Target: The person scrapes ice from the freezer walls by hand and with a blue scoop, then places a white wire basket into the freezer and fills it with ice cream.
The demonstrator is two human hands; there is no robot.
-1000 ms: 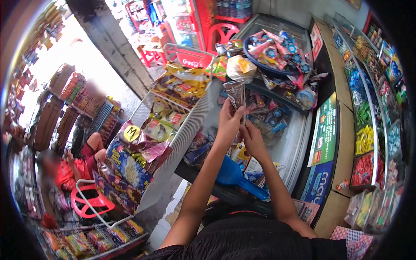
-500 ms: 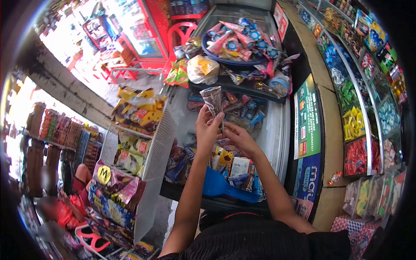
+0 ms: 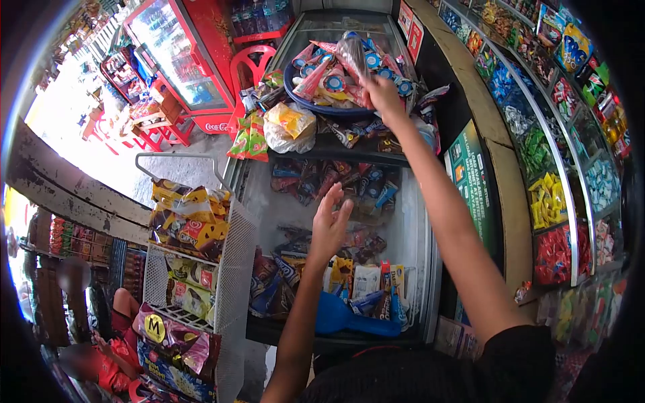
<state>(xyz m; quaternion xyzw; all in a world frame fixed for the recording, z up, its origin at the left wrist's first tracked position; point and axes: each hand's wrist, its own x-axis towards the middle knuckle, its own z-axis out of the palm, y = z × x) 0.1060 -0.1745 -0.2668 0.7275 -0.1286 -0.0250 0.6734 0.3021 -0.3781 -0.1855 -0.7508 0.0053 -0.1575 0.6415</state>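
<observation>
My right hand [image 3: 383,96] is stretched forward, its fingers closed on a wrapped ice cream cone [image 3: 352,55] with a dark wrapper. The cone is over the pile of pink and blue wrapped cones [image 3: 312,85] in a round blue basin [image 3: 310,105] at the far end of the freezer. My left hand [image 3: 328,232] hangs over the freezer opening with its fingers apart and nothing in it. Below it lie wrapped ice creams [image 3: 366,282] and a blue plastic scoop [image 3: 336,314] at the near end.
A white wire rack [image 3: 232,269] with ice cream packs stands on the left. Beside the basin are a white plastic bag [image 3: 289,127] and a green pack [image 3: 249,136]. Candy shelves [image 3: 537,168] line the right. A person in red [image 3: 121,363] sits at lower left.
My right hand has moved forward with the cone, from the middle of the freezer to the basin. My left hand has let go of the cone and opened, lower down.
</observation>
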